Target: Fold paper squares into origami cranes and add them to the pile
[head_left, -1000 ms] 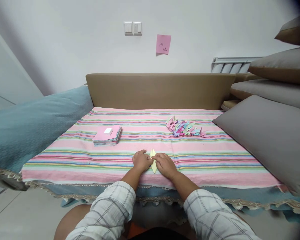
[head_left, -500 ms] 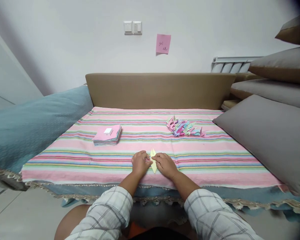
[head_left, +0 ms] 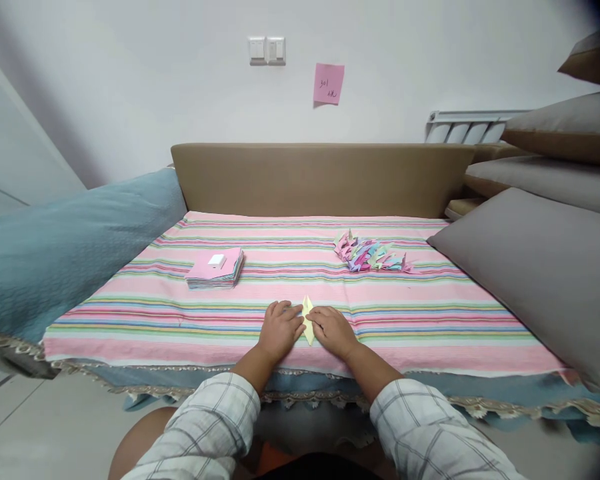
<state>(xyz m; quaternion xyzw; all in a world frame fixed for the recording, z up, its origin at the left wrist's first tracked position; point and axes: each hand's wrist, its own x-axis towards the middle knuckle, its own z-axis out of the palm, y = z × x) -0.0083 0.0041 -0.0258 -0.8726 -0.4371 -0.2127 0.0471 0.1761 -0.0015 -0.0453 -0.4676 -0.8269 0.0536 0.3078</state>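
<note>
A pale yellow origami paper (head_left: 307,305), folded into a narrow diamond with pointed ends, lies on the striped cloth in front of me. My left hand (head_left: 280,328) rests palm down at its left side, fingers spread and the tips touching the paper's edge. From the right, my right hand (head_left: 334,331) presses on the paper with its fingers bent and close together. Both hands partly cover the middle of the paper; its upper and lower points show between them.
To the left sits a stack of coloured paper (head_left: 213,270) with a small white block (head_left: 217,261) on top. A row of colourful folded paper pieces (head_left: 370,255) with pointed tips lies at the back right. Grey cushions (head_left: 540,260) line the right side; a brown backrest (head_left: 320,180) stands behind.
My left hand has flattened, its fingers spreading from a pinch-like bend, and it has shifted slightly left. My right hand stays on the yellow paper. The view has tilted slightly.
</note>
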